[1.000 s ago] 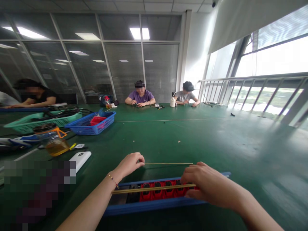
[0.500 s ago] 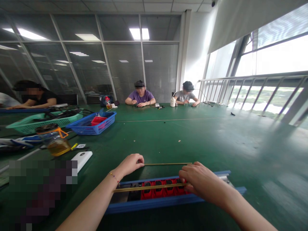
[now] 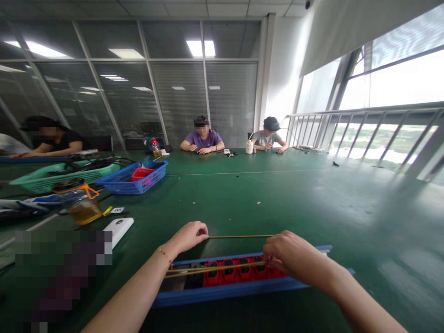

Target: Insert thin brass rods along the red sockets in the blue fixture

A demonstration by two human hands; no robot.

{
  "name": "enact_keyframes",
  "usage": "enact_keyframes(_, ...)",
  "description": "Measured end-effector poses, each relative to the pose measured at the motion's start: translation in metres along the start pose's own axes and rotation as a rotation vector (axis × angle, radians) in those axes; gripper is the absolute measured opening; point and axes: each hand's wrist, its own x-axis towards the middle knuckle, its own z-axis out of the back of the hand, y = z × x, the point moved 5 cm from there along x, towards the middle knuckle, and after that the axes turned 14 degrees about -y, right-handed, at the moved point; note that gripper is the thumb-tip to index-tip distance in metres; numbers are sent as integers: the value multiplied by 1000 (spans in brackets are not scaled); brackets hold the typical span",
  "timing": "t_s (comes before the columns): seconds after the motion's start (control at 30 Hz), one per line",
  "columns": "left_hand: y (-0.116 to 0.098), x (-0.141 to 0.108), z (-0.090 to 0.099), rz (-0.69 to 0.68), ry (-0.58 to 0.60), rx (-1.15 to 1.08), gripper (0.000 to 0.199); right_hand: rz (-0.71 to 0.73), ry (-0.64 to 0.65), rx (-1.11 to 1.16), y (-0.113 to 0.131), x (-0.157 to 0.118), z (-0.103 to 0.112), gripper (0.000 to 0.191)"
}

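A thin tan stick [image 3: 239,237] lies level beyond a blue-edged tray [image 3: 236,290] that holds red blocks with black centres [image 3: 229,273]. Its left end is pinched by my left hand [image 3: 190,236], whose fingers are closed. Over the tray's right part, my right hand [image 3: 286,252] has its fingers closed on the right ends of a few more tan sticks [image 3: 218,268], which lie across the red blocks. The single stick's right end passes behind my right hand. My left forearm covers the tray's left end.
A white power bank-like object [image 3: 120,231], a jar of amber liquid [image 3: 83,208], a blue basket [image 3: 138,185] and a green basket [image 3: 38,182] stand at the left. Three people sit around the far side of the green table [image 3: 294,194].
My right hand has shifted slightly right, and the right ends of the sticks over the tray have risen a little. My left hand has stayed in place.
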Motion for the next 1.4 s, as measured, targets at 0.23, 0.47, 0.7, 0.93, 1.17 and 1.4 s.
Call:
enact_keyframes(0.23, 1, 2, 1, 24, 18, -16, 28, -63, -60, 48, -18, -10, 29, 21)
enact_keyframes(0.47, 7, 4, 19, 178, -121, -89, 53, -204, -68, 27, -61, -3, 14, 22)
enact_keyframes(0.7, -22, 1, 23, -8, -86, -43, 41, -222, 15, 0, -72, 22, -33, 23)
enact_keyframes(0.93, -19, -2, 4, -60, -2, 22, 23, -229, 6, 66, -77, 34, -52, 22)
enact_keyframes(1.17, -14, 2, 2, -39, -27, 46, 24, -212, 27, 98, -89, 34, -69, 32)
enact_keyframes(1.4, -11, 4, -4, -32, -9, 51, 20, -205, -69, 142, -85, 35, -57, 30)
